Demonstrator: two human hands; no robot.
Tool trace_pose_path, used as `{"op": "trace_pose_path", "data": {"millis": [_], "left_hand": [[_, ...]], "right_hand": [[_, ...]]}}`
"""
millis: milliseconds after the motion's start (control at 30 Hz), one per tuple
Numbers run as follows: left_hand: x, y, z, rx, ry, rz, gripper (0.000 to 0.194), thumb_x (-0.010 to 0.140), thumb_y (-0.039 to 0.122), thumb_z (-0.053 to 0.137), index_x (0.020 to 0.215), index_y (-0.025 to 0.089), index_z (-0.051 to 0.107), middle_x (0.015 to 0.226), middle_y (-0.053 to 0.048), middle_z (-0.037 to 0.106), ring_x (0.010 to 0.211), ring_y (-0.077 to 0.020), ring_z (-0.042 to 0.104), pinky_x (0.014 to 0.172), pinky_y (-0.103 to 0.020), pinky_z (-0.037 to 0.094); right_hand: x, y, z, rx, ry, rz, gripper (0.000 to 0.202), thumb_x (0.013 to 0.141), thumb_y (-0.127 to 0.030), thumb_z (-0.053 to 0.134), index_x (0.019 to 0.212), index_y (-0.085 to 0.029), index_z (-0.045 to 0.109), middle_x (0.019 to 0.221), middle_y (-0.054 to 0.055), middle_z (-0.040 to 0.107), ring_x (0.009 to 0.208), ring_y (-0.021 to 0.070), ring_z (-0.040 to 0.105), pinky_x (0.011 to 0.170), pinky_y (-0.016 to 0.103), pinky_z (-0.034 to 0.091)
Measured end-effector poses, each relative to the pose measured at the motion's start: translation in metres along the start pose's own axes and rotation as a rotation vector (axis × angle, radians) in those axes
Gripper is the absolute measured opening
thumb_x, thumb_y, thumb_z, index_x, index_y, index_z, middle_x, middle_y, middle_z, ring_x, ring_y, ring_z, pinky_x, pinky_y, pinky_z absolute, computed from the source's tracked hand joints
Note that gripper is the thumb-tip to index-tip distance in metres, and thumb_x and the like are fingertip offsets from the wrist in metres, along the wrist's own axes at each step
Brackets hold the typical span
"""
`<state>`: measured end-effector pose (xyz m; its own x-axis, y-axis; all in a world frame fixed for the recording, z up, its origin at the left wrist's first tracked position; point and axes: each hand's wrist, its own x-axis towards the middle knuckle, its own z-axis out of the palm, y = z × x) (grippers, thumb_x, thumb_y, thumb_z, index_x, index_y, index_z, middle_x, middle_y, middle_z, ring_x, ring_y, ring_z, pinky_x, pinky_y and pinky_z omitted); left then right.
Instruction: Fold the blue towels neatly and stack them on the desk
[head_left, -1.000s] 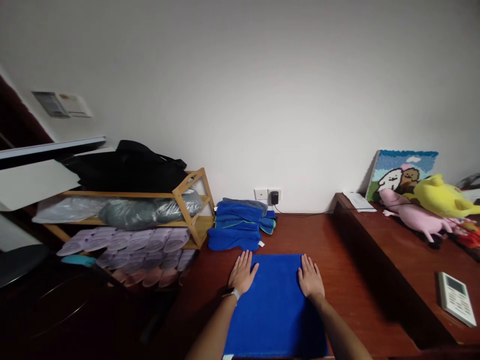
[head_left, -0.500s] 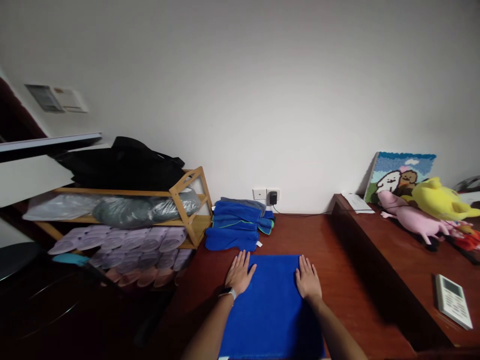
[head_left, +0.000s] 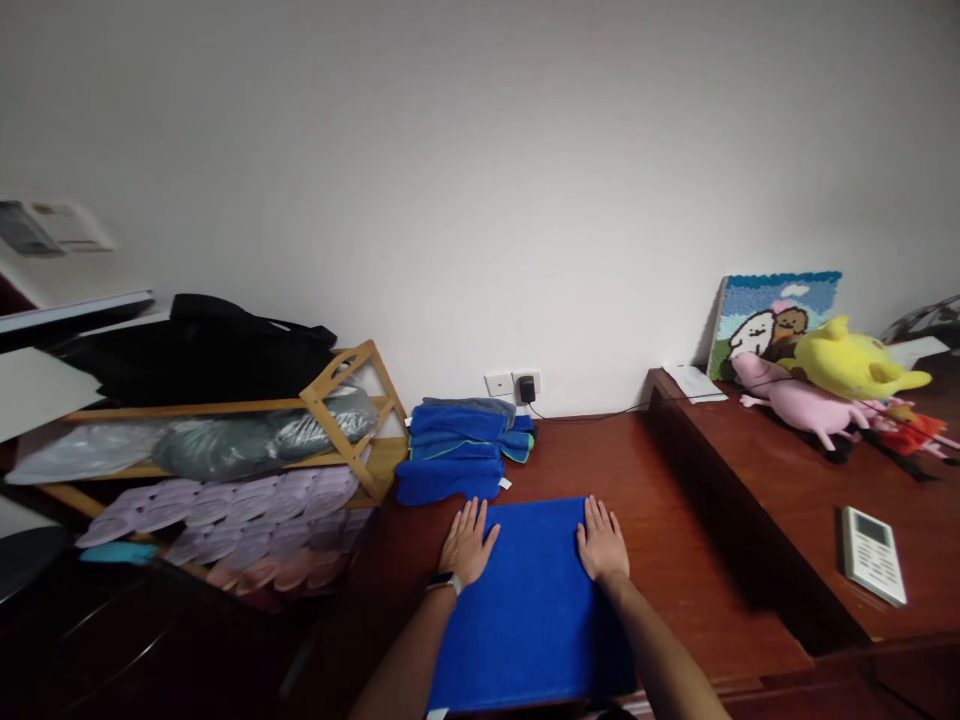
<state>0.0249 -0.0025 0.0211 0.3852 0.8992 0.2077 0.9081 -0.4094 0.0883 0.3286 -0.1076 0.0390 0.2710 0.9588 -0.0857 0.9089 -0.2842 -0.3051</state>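
Observation:
A blue towel (head_left: 534, 600) lies spread flat on the reddish-brown wooden table (head_left: 675, 560), with a small white tag at its near left corner. My left hand (head_left: 466, 543) rests palm down over its far left corner, fingers stretched out. At the far right corner, my right hand (head_left: 603, 540) also lies flat with the fingers spread. Neither hand grips the cloth. Just beyond my left hand sits a pile of folded blue towels (head_left: 450, 465), one edged in green and a grey one at the back.
A wooden rack (head_left: 352, 420) on the left bears a black bag (head_left: 202, 350), plastic-wrapped bundles and rows of slippers (head_left: 247, 500). A charger (head_left: 527, 388) is plugged into the wall. On the raised right surface are plush toys (head_left: 847, 365), a picture and a remote-like white device (head_left: 874, 555).
My view has turned slightly to the right, so the surroundings sit farther left in the picture. Both hands stay flat on the towel's far corners.

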Motion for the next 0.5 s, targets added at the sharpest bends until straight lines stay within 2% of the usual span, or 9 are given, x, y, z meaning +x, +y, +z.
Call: {"op": "trace_pose_path", "data": {"millis": [67,133,200,300,400,433,500], "left_hand": [[0.001,0.008,-0.010,0.012,0.018,0.033,0.070,0.104,0.056,0.028,0.161,0.016,0.029,0.166,-0.014,0.035,0.154,-0.0274,0.030,0.127,-0.050,0.025],[0.001,0.028,-0.018,-0.004,0.062,0.097,0.067,0.105,0.052,0.027,0.162,0.016,0.027,0.166,-0.013,0.035,0.154,-0.0266,0.030,0.127,-0.049,0.025],[-0.003,0.062,-0.022,-0.046,0.084,0.190,0.065,0.106,0.049,0.026,0.163,0.017,0.024,0.167,-0.011,0.034,0.155,-0.0252,0.029,0.127,-0.047,0.026],[-0.015,0.127,-0.016,-0.126,-0.009,0.394,0.065,0.106,0.051,0.026,0.164,0.021,0.019,0.168,-0.008,0.032,0.155,-0.0227,0.029,0.127,-0.044,0.028],[-0.029,0.176,-0.003,-0.172,-0.072,0.411,0.069,0.106,0.054,0.023,0.164,0.020,0.014,0.169,-0.009,0.029,0.156,-0.0227,0.025,0.128,-0.045,0.025],[-0.032,0.184,0.001,-0.180,-0.080,0.394,0.069,0.106,0.054,0.022,0.165,0.019,0.012,0.169,-0.009,0.028,0.157,-0.0229,0.023,0.128,-0.045,0.025],[-0.037,0.185,0.003,-0.184,-0.088,0.368,0.069,0.106,0.053,0.021,0.165,0.019,0.011,0.169,-0.010,0.026,0.157,-0.0232,0.022,0.129,-0.046,0.024]], "right_hand": [[-0.001,-0.001,-0.002,0.011,-0.006,0.002,0.068,0.102,-0.041,0.014,0.164,-0.013,0.014,0.171,0.000,0.012,0.158,0.0161,0.007,0.127,0.036,0.000],[-0.001,-0.001,-0.004,0.024,-0.007,-0.001,0.068,0.102,-0.041,0.015,0.164,-0.013,0.014,0.171,0.000,0.011,0.158,0.0160,0.007,0.127,0.036,0.000],[-0.002,-0.001,-0.005,0.033,-0.004,-0.005,0.068,0.102,-0.040,0.015,0.163,-0.012,0.015,0.171,0.000,0.012,0.158,0.0164,0.008,0.127,0.036,0.001],[-0.002,0.000,-0.004,0.023,0.000,-0.011,0.068,0.101,-0.039,0.016,0.163,-0.011,0.017,0.171,0.001,0.013,0.158,0.0174,0.008,0.127,0.037,0.002],[-0.001,0.001,-0.002,-0.004,-0.016,-0.013,0.068,0.101,-0.038,0.018,0.163,-0.011,0.017,0.171,0.002,0.014,0.158,0.0181,0.009,0.127,0.038,0.004],[-0.001,0.001,-0.001,-0.010,-0.017,-0.015,0.068,0.100,-0.038,0.018,0.163,-0.012,0.017,0.170,0.002,0.014,0.158,0.0183,0.010,0.127,0.038,0.004],[-0.001,0.002,0.000,-0.012,-0.005,-0.019,0.068,0.101,-0.038,0.018,0.163,-0.012,0.018,0.170,0.002,0.015,0.158,0.0186,0.011,0.127,0.038,0.005]]}}
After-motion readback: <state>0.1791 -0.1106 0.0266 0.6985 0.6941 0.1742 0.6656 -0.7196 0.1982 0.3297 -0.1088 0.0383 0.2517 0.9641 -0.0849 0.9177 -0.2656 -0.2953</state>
